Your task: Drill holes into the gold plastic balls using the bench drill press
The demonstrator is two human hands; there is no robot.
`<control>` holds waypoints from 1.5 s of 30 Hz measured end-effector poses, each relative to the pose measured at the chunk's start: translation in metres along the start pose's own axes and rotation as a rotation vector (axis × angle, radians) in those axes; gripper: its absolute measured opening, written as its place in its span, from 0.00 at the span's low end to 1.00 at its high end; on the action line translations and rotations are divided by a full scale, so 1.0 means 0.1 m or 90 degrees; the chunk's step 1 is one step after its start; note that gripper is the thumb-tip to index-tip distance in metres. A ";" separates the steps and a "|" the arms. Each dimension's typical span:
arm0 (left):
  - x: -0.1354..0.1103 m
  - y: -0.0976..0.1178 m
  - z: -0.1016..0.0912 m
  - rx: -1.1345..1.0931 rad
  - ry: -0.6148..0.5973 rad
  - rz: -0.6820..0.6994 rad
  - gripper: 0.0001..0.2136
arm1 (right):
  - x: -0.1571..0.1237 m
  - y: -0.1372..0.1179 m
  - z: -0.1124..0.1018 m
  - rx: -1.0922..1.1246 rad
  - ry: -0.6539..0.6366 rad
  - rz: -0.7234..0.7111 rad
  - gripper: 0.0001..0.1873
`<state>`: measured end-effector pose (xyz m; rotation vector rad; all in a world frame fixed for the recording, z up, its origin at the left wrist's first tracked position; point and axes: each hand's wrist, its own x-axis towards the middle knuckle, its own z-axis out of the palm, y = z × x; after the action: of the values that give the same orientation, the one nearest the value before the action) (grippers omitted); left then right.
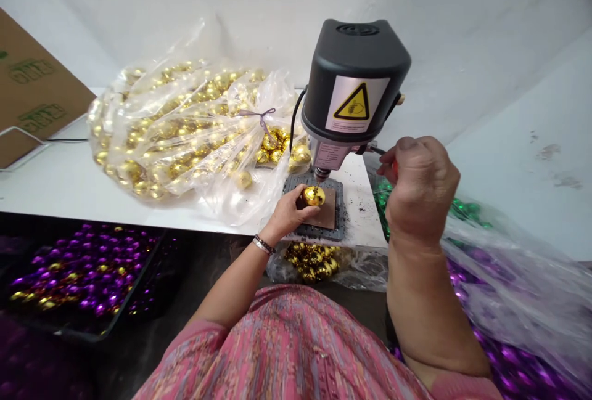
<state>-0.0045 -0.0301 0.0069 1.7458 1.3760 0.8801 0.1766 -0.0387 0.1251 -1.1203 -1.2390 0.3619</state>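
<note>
A shiny gold ball ornament [315, 195] is gripped by my left hand [291, 212], thumb on the near side and fingers on the far side. It sits over a brown board [327, 215] on the grey base of a bench drill press [358, 79]. The drill bit [318, 183] points straight down at the top of the ball; whether it has entered cannot be made out. At the machine's right side my right hand [419, 184] is closed around the feed lever [377, 150], with a bit of red showing between the fingers.
A large clear plastic bag [185, 122] of gold balls lies on the white table [37, 193]. More gold balls [314, 262] are in a bag below the table edge. Purple and gold balls [87, 270] fill a crate at lower left. Bagged green and purple balls [490, 277] lie right. Cardboard [34, 92] stands left.
</note>
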 end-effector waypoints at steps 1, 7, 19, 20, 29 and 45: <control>0.02 -0.01 0.02 0.012 0.002 0.004 0.15 | -0.01 0.00 -0.01 -0.007 -0.003 -0.003 0.20; 0.08 -0.12 0.09 0.183 0.041 0.039 0.19 | -0.09 -0.03 -0.03 -0.040 -0.003 -0.014 0.17; -0.42 -0.19 -0.22 0.215 -0.091 0.106 0.26 | -0.12 0.05 -0.02 -0.056 0.027 -0.033 0.17; -0.46 -0.18 -0.23 0.212 -0.130 0.134 0.27 | -0.12 0.06 -0.02 -0.055 0.034 -0.033 0.16; -0.28 -0.36 -0.51 0.122 0.197 -0.003 0.15 | -0.14 0.08 -0.02 -0.060 0.047 -0.005 0.15; -0.03 -0.77 -1.13 0.468 0.393 -0.128 0.27 | -0.18 0.14 -0.05 -0.095 0.046 -0.023 0.16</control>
<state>-0.1391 -0.0059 -0.0041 1.8576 2.4779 0.9000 0.1788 -0.0483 0.1036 -1.2258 -1.2352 0.2023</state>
